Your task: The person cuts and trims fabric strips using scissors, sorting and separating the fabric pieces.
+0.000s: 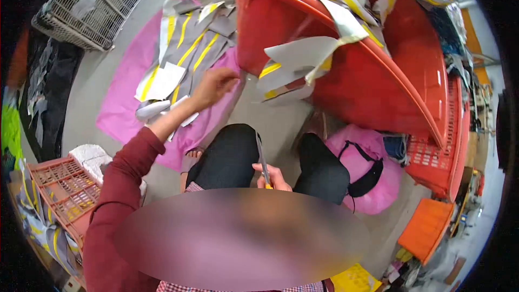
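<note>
My left hand (215, 85) reaches out over a pile of grey fabric pieces with yellow stripes (186, 48) that lies on a pink sheet (124, 92) on the floor; its fingers are curled at the pile's right edge and I cannot tell if they pinch a piece. My right hand (273, 177) rests between my knees and grips a pair of scissors (261, 157) with the blades pointing up and away. More grey and yellow pieces (308, 59) hang over the rim of a big red basket (389, 75) in front of me.
A wire basket (92, 0) stands at the far left. A pink crate (62, 194) with white cloth sits by my left side. A pink bag with a black strap (367, 167) lies to my right, beside an orange crate (427, 227).
</note>
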`<state>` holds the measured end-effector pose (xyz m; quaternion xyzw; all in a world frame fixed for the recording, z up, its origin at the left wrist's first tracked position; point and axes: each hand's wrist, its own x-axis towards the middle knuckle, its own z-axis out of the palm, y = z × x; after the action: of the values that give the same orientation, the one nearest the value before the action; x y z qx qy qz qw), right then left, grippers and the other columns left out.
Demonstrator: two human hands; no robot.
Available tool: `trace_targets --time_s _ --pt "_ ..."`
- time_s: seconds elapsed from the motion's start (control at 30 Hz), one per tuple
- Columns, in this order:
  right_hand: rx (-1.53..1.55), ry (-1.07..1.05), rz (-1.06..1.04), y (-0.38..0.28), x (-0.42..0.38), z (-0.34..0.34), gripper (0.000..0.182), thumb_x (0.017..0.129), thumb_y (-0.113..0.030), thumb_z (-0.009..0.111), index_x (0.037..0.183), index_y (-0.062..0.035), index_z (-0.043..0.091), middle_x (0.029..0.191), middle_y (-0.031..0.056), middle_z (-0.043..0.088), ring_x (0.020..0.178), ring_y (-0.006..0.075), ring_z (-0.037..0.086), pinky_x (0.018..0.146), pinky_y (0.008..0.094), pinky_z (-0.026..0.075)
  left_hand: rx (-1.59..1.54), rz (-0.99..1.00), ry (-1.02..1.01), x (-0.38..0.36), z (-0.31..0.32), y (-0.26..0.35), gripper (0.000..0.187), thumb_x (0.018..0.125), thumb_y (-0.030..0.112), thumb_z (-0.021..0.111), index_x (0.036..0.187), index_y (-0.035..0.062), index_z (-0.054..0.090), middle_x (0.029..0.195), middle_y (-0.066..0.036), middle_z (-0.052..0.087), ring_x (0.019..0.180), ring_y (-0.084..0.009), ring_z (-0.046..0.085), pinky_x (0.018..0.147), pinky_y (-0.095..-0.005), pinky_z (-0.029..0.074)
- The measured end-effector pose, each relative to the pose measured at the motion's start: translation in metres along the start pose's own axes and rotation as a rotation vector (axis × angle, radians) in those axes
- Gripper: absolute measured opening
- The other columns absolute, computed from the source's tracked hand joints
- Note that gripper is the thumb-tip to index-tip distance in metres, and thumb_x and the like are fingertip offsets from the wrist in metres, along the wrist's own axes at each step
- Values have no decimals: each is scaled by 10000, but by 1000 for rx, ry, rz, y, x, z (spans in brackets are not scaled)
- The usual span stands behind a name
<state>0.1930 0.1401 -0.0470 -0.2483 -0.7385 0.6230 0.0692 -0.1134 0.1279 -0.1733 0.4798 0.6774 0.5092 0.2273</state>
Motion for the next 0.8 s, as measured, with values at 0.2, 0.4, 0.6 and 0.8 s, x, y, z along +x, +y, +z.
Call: trace_targets --time_s 0.2,0.4,0.6,0.8 --pt "29 132 -38 6 -4 1 619 779 -215 768 1301 -73 466 735 18 490 638 105 489 617 243 441 -282 -75 98 46 107 114 225 881 203 665 947 -12 651 730 -11 584 552 -75 506 480 -245 407" --pt "47 210 -149 9 -11 1 576 831 -273 730 1304 -72 469 721 2 476 621 94 471 600 235 427 -179 -35 320 38 118 105 321 860 254 597 744 -45 594 586 -136 537 546 -205 502 531 -372 393" --pt "76 113 -114 9 -20 6 538 833 -209 721 1299 -86 483 699 -9 453 612 85 447 592 228 405 59 22 163 -66 3 157 205 911 166 516 837 -24 518 666 -105 413 654 -201 462 615 -336 386" --pt "240 -248 -120 -22 -57 13 574 790 -74 723 1313 -82 487 696 -8 450 611 72 435 595 222 396 -140 -447 -1 -196 -61 200 144 925 118 501 941 -3 578 693 -30 542 649 -106 516 604 -270 420"
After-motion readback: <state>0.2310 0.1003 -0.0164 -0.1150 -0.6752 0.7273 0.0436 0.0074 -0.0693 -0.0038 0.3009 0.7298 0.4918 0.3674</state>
